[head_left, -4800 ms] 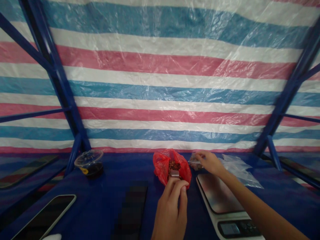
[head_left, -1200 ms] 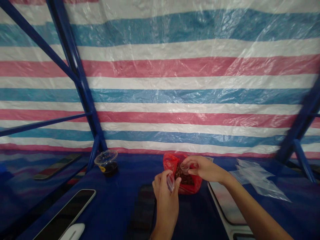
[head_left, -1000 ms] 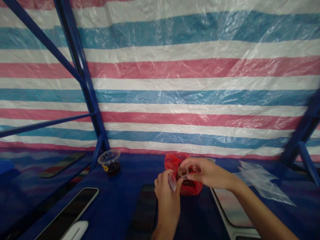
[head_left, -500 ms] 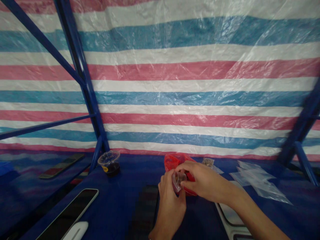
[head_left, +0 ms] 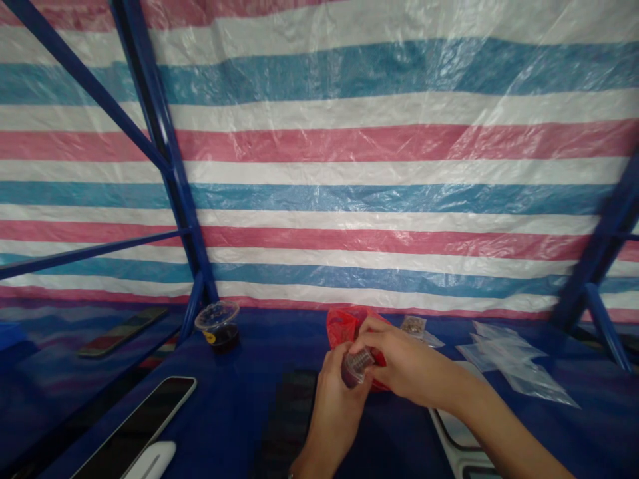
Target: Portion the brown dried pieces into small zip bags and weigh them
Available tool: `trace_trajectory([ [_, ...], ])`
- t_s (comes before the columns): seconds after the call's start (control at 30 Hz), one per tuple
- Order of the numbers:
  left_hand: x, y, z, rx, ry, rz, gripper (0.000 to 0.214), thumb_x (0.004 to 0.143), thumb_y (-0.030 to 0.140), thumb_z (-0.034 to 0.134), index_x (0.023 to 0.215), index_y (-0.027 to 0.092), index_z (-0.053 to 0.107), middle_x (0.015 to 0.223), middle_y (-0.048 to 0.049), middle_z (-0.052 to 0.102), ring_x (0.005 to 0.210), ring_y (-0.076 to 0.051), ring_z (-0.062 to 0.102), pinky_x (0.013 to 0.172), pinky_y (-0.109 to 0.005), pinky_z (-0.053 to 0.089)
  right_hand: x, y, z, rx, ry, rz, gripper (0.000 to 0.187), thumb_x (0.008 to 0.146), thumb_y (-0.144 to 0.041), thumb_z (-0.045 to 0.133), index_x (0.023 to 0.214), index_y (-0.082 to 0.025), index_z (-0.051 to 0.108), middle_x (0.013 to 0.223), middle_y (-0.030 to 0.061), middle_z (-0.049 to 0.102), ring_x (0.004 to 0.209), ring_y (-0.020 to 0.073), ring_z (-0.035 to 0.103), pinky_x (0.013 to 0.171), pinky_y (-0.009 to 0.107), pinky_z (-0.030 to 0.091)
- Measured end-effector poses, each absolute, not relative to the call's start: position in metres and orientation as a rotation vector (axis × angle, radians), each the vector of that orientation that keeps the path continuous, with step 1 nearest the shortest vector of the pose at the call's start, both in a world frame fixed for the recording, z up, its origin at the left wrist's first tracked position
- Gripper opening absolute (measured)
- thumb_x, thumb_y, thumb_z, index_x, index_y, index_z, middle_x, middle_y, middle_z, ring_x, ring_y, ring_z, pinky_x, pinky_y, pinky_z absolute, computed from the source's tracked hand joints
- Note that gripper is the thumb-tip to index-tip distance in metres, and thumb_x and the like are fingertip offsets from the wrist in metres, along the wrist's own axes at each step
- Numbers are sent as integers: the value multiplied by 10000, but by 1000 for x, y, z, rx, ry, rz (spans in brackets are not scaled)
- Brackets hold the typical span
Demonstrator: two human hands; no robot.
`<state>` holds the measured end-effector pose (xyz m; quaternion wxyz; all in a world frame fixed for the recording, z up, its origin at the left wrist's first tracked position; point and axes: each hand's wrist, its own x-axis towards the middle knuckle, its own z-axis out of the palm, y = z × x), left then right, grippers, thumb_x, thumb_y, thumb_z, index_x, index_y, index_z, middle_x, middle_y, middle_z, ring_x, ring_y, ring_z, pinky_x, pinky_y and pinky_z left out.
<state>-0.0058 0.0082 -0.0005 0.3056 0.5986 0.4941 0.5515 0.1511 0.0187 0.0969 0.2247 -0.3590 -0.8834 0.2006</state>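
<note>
Both hands meet over a small clear plastic cup (head_left: 355,365) with dark brown bits inside. My left hand (head_left: 335,406) grips it from below with curled fingers. My right hand (head_left: 404,364) closes over its top, fingers pressed on the rim. Just behind them lies a red plastic bag (head_left: 341,324) of the same brown stuff, partly hidden by my hands.
A lidded clear cup with dark contents (head_left: 218,324) stands at the back left. A phone (head_left: 134,426) and a white object (head_left: 148,463) lie near left. A kitchen scale (head_left: 459,447) sits under my right forearm. Clear plastic bags (head_left: 514,364) and a small filled bag (head_left: 413,325) lie at right.
My right hand scooped the small cup out of the red bag and brought it to my left hand, which held a clear lid. Both hands now close on the cup.
</note>
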Motion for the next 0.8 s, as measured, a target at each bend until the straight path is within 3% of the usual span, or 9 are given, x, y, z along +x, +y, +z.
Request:
trace_trajectory([
  [0.3, -4, 8, 2, 1542, 1259, 1462, 301, 769, 274, 743, 1059, 204, 776, 1024, -85, 762, 960, -283, 716, 865, -380, 540, 147, 12, 104, -986, -2543, 396, 449, 744, 142, 535, 991, -197, 697, 1133, 43, 637, 1023, 179, 631, 938, 303, 493],
  [0.6, -1, 6, -3, 1481, 1276, 1558, 285, 782, 295, 752, 1051, 205, 771, 1029, -89, 748, 972, -285, 674, 890, -387, 532, 145, 11, 105, -950, -2496, 438, 475, 809, 115, 535, 1042, -233, 760, 1067, 16, 665, 1008, 161, 638, 934, 280, 476],
  [0.8, -5, 5, -1, 1502, 1071, 1413, 237, 864, 257, 692, 1096, 210, 671, 1015, -56, 754, 915, -235, 709, 799, -315, 531, 145, 10, 99, -992, -2413, 585, 339, 844, 23, 608, 1012, -245, 730, 1078, 1, 713, 1015, 169, 656, 930, 293, 473],
])
